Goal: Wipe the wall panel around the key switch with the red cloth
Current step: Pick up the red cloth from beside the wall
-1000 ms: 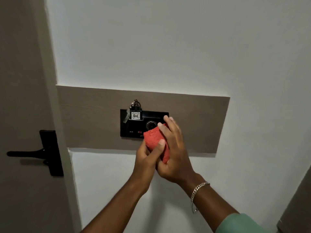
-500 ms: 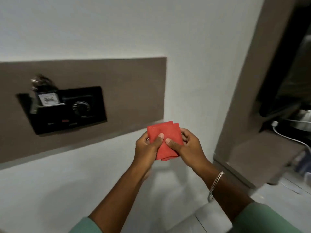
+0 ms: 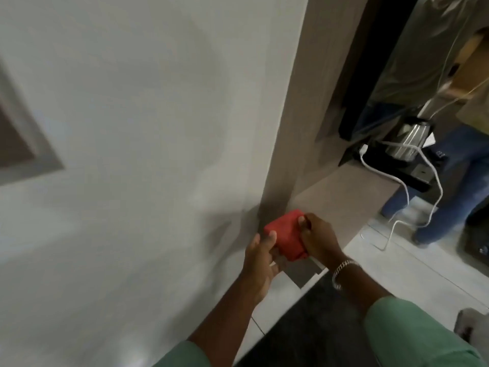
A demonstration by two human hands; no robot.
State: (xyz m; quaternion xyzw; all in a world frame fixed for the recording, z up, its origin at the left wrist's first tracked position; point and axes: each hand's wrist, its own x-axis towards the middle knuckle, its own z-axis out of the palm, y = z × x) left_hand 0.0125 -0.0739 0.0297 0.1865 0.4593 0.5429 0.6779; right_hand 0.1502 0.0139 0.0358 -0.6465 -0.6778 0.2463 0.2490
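The folded red cloth (image 3: 284, 235) is held between both hands, low down and away from the wall. My left hand (image 3: 260, 263) grips its lower left edge with the thumb on top. My right hand (image 3: 318, 238) pinches its right edge; a silver bracelet sits on that wrist. Only a blurred corner of the brown wall panel (image 3: 16, 144) shows at the far left edge. The key switch is out of view.
A brown wooden post and low shelf (image 3: 341, 192) stand right of the white wall. On a black shelf sits a metal kettle (image 3: 407, 140) with white cables (image 3: 397, 181) hanging down. A person in blue jeans (image 3: 460, 186) stands at the right. A dark mat (image 3: 312, 327) lies on the tiled floor.
The view has swung right and down, so the panel and key switch slid out to the left. Both hands carried the cloth away from the switch and lower.
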